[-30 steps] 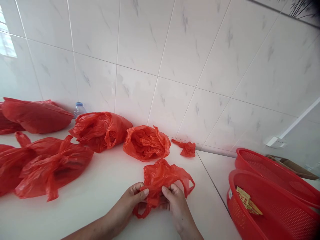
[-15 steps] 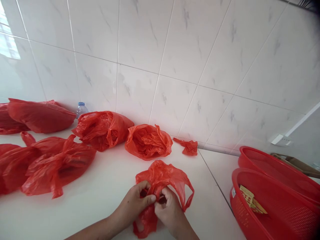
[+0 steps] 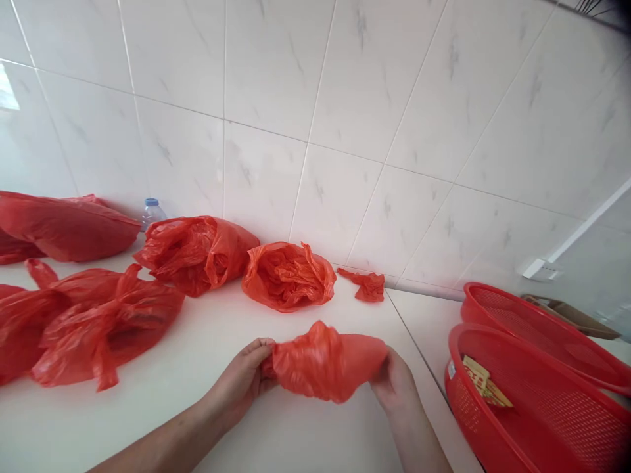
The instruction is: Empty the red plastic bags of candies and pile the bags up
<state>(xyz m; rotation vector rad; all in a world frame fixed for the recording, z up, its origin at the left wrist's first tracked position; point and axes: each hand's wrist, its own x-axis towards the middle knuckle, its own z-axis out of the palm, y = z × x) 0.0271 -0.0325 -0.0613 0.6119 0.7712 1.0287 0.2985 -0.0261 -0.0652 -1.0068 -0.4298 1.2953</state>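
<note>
A red plastic bag [image 3: 330, 362] is stretched sideways between my two hands, above the white table [image 3: 290, 433]. My left hand [image 3: 256, 371] pinches its left end, with a bunched bit of plastic between thumb and fingers. At the other end my right hand [image 3: 393, 376] grips the bag; its fingertips are partly hidden behind the plastic. The bag's middle is blurred by motion. Just behind it lies an open, crumpled red bag [image 3: 290, 279], and a small twisted red bag [image 3: 369, 287] rests near the wall.
Several filled red bags [image 3: 111, 328] crowd the left side, some knotted. A clear bottle [image 3: 152, 211] with a blue cap stands by the tiled wall [image 3: 266, 177]. To the right are two red plastic baskets [image 3: 458, 381], the nearer holding yellow packets [image 3: 486, 384].
My hands have moved apart, my right hand to the right and my left hand to the left. The bag, bunched with its handles loose before, is now pulled out wide between them.
</note>
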